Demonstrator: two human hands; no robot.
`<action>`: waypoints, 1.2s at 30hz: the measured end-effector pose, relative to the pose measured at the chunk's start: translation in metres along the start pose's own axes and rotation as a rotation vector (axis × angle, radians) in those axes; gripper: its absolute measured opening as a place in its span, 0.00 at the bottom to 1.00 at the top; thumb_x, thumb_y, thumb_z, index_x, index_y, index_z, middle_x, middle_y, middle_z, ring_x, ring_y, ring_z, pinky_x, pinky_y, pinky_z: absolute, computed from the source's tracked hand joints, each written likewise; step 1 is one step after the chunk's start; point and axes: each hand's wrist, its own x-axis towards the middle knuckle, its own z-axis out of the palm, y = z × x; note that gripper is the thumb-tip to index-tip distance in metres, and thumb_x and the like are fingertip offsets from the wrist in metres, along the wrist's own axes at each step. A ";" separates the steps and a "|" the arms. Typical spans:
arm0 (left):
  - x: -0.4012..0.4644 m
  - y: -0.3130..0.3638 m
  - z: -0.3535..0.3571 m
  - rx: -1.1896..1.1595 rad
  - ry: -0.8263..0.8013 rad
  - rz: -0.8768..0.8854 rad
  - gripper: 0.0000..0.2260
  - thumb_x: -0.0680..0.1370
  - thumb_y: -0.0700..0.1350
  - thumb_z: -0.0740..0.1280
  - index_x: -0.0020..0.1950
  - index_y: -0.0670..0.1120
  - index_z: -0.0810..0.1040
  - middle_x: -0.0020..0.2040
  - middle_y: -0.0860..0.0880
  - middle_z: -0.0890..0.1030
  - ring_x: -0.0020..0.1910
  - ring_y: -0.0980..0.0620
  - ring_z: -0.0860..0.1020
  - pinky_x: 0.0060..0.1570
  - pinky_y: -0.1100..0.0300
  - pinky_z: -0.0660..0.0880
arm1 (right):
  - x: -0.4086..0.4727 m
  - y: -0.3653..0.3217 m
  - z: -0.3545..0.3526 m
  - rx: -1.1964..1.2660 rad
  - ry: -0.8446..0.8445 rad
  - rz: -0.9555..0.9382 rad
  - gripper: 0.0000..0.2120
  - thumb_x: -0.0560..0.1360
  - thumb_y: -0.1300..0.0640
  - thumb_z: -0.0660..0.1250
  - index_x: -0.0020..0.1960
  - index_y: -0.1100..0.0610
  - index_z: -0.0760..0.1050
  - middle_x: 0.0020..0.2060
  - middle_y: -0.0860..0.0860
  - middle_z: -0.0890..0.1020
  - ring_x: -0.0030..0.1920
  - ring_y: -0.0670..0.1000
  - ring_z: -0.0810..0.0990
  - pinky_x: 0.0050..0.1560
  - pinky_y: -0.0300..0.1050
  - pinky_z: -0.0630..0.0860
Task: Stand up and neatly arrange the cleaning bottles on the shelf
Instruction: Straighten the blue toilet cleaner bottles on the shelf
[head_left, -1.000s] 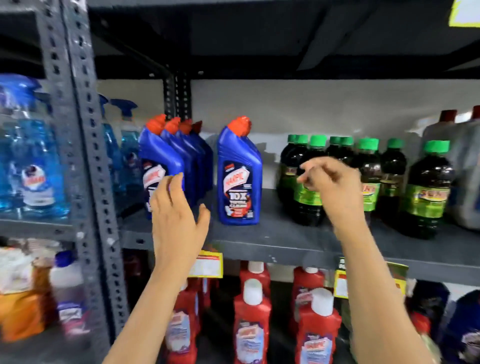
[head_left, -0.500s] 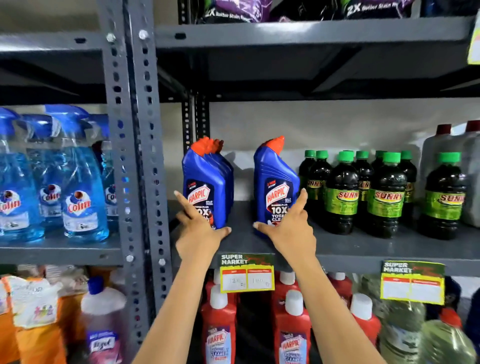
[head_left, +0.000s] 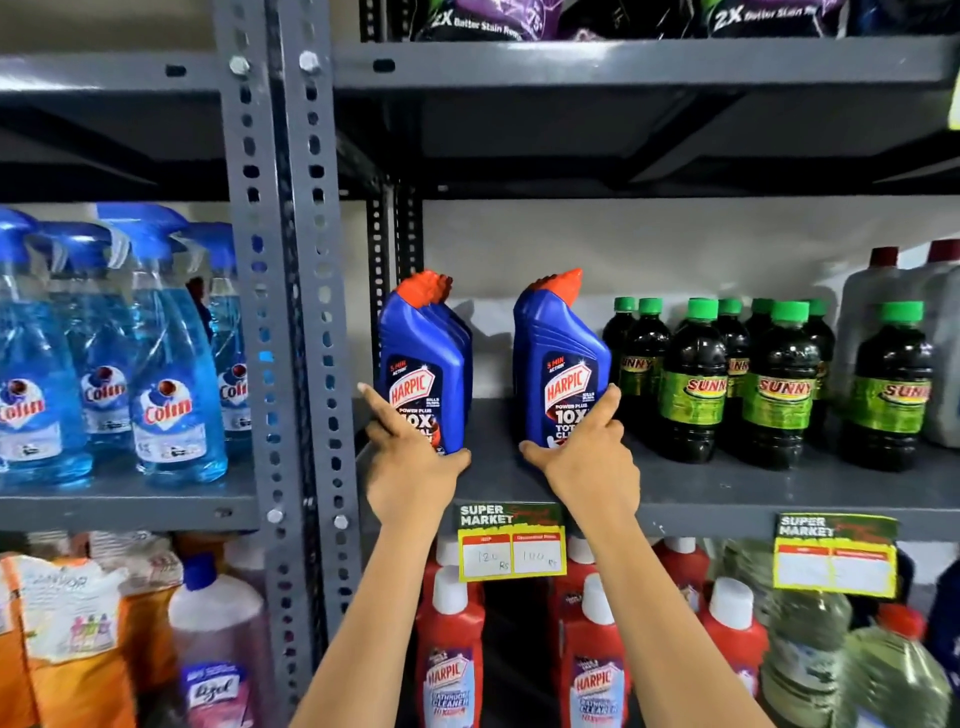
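Blue Harpic bottles with orange caps stand upright on the grey middle shelf (head_left: 727, 499). A row of them (head_left: 423, 358) runs back from the shelf's left end, and my left hand (head_left: 410, 457) grips the base of the front one. A single Harpic bottle (head_left: 558, 348) stands apart to the right, with my right hand (head_left: 587, 452) wrapped around its base, index finger up along its right side. A gap of bare shelf lies between the two bottles.
Dark Sunny bottles (head_left: 779, 384) with green caps crowd the shelf's right, grey jugs (head_left: 878, 317) behind. Blue Colin sprayers (head_left: 166, 364) fill the left bay beyond the perforated upright (head_left: 291, 312). Red Harpic bottles (head_left: 449, 639) stand below, price tags (head_left: 511, 543) hang on the shelf edge.
Both hands came down from mid-air onto the bases of the two front Harpic bottles. The view has pulled back and tilted up, now showing the upper shelf.
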 end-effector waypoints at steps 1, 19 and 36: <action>0.000 0.000 0.001 -0.002 -0.001 0.000 0.61 0.63 0.57 0.76 0.74 0.45 0.30 0.67 0.38 0.66 0.51 0.37 0.78 0.38 0.53 0.70 | 0.000 0.000 -0.001 -0.001 -0.001 0.001 0.58 0.59 0.36 0.74 0.74 0.53 0.41 0.59 0.60 0.74 0.51 0.63 0.79 0.46 0.56 0.76; -0.116 0.124 0.039 -0.206 -0.111 0.519 0.39 0.72 0.52 0.69 0.75 0.40 0.52 0.71 0.39 0.64 0.70 0.41 0.63 0.69 0.48 0.64 | 0.070 0.135 -0.121 0.041 0.053 0.073 0.06 0.70 0.54 0.72 0.42 0.55 0.77 0.45 0.58 0.84 0.51 0.61 0.80 0.49 0.48 0.74; -0.068 0.213 0.153 -0.346 -0.521 -0.019 0.46 0.59 0.53 0.80 0.68 0.41 0.60 0.66 0.42 0.74 0.64 0.41 0.73 0.58 0.52 0.71 | 0.153 0.214 -0.109 0.406 -0.325 0.031 0.49 0.53 0.50 0.83 0.65 0.56 0.59 0.52 0.50 0.75 0.55 0.52 0.74 0.52 0.45 0.70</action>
